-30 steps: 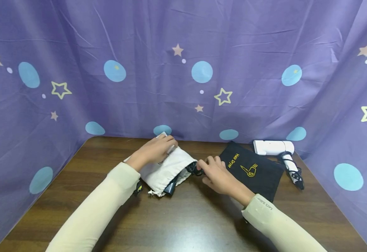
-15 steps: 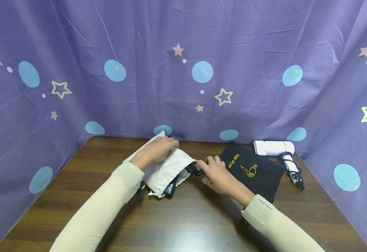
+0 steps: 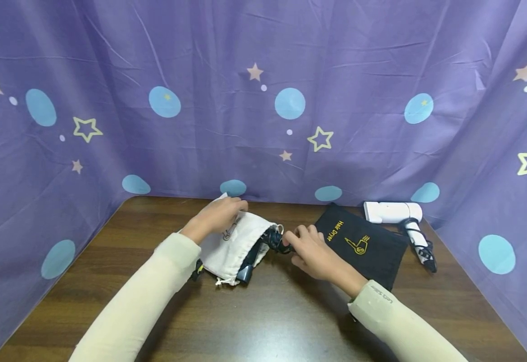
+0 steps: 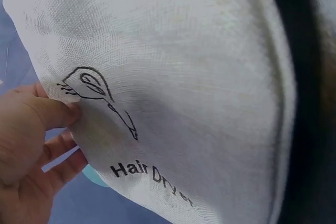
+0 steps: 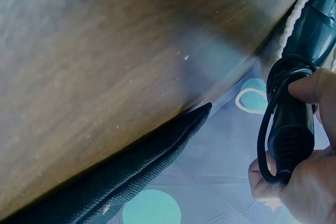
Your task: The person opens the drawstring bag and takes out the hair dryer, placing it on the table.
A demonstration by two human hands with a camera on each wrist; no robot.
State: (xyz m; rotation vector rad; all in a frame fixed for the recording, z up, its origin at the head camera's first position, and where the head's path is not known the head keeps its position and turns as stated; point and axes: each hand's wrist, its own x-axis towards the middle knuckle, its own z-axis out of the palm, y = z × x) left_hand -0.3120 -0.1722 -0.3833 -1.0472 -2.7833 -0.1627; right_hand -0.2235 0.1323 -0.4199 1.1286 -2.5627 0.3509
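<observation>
A white drawstring bag [image 3: 232, 254] lies at the middle back of the table, printed "Hair Dryer" in the left wrist view. My left hand [image 3: 222, 215] pinches the bag's cloth at its edge between thumb and fingers. Out of the bag's mouth sticks a dark hair dryer [image 3: 245, 271], its upper body hidden by the cloth. My right hand [image 3: 313, 251] grips the dryer's handle, and the black cord [image 5: 266, 135] is wound round it. In the right wrist view the thumb presses on the handle just below the bag's opening, where a white drawstring [image 5: 296, 19] runs.
Behind my right hand a black "Hair Dryer" pouch [image 3: 381, 254] lies flat. Beyond it rests a white hair dryer [image 3: 392, 212] with a black cord round its handle. A purple curtain [image 3: 200, 100] with stars and dots encloses the back and sides of the table [image 3: 268, 322].
My left hand has shifted left, drawing the bag with it. More of the dark dryer and cord now shows at the bag's mouth. My right hand has stayed in place.
</observation>
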